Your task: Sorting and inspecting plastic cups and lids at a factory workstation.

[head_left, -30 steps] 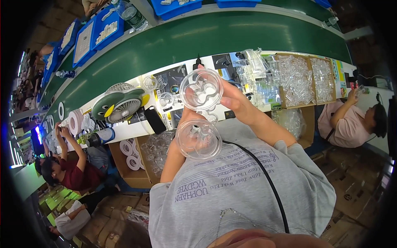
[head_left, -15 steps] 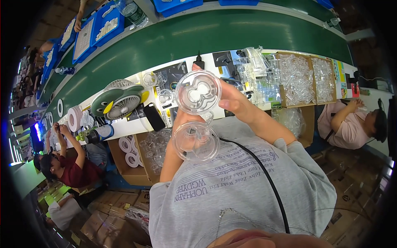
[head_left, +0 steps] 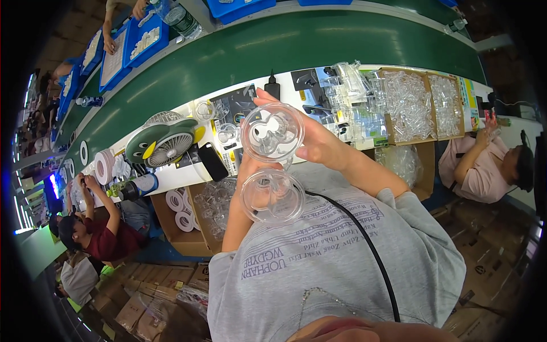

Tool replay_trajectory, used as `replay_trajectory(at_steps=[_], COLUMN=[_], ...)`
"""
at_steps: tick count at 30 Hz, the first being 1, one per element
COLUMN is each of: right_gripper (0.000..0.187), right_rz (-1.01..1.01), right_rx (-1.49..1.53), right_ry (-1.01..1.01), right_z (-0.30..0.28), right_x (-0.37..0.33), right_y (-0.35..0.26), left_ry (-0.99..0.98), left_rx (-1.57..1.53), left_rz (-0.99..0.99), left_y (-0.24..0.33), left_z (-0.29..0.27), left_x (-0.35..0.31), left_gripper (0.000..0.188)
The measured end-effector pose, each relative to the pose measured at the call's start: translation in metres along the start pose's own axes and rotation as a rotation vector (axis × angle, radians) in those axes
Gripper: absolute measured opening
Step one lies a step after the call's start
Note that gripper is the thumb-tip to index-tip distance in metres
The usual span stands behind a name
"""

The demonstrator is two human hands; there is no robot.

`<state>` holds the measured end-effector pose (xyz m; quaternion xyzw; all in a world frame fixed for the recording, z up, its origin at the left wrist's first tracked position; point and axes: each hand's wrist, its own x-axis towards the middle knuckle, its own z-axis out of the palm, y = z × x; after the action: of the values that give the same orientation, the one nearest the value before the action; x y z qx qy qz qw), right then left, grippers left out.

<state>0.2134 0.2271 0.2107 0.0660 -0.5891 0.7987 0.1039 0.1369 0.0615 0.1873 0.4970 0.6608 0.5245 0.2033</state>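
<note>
In front of my chest I hold up clear plastic pieces with wide round rims. The upper round clear plastic part has a figure-eight shape within its rim; my right hand grips it from the right, fingers wrapped behind and thumb at its lower edge. Below hangs the lower round clear plastic part, which my left hand holds from behind, its fingers partly seen through the plastic. The two parts are close together; whether they are joined I cannot tell. Similar clear parts stand on the white bench beyond my left hand.
A green fan and a black phone are at left. Cartons of clear pieces stand at right. A black-capped bottle is ahead, before the green conveyor. Co-workers sit on both sides.
The upper clear part has tipped slightly and its figure-eight pattern looks different. My right hand has shifted a little; both hands keep their hold. At far left, a co-worker's second hand has appeared over the blue trays.
</note>
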Motion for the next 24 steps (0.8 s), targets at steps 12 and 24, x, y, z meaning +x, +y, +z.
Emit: replay_trajectory(at_steps=[12,24], right_gripper=[0.096,0.093], right_rz=[-0.007,0.013], right_rx=[0.035,0.064], right_ry=[0.035,0.040], right_z=[-0.003,-0.003], right_x=[0.003,0.005], right_y=[0.002,0.003], left_ry=[-0.096,-0.093], left_rx=[-0.051,-0.181], left_rz=[-0.007,0.043], left_y=[-0.005,-0.007], left_z=[-0.005,-0.002], left_x=[-0.003,0.000], left_gripper=[0.035,0.036])
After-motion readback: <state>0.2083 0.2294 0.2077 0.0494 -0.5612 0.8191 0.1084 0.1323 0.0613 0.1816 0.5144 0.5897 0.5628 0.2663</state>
